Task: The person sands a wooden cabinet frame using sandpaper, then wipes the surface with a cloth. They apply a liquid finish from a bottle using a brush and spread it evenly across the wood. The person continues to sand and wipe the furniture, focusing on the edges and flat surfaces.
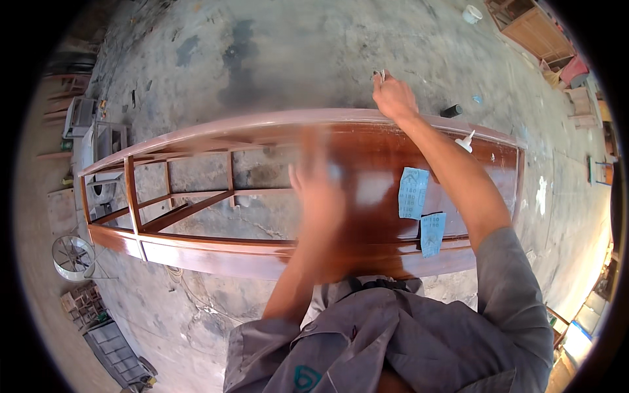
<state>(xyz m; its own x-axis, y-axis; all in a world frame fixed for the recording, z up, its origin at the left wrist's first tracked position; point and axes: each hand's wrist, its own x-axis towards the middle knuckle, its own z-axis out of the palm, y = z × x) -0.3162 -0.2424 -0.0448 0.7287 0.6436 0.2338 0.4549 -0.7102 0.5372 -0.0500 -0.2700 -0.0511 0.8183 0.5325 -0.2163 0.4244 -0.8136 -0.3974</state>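
A long reddish-brown wooden furniture frame (134, 190) lies in front of me, with open bays on its left and a glossy brown panel (373, 196) on its right. My left hand (318, 196) is smeared by motion over the panel's left edge; its fingers and anything in them are unclear. Beyond the far rail, my right hand (396, 98) is closed, with a small pale and dark thing poking from its fingers that I cannot make out. Two blue sandpaper pieces, one farther (413, 194) and one nearer (433, 236), rest on the panel beneath my right arm.
A white nozzle bottle (466, 141) stands near the panel's far right, close to a dark cylinder (451, 111) by the far rail. On the concrete floor are a round fan (73, 257) at left and a white bucket (472, 14) at far right, near a wooden cabinet (534, 31).
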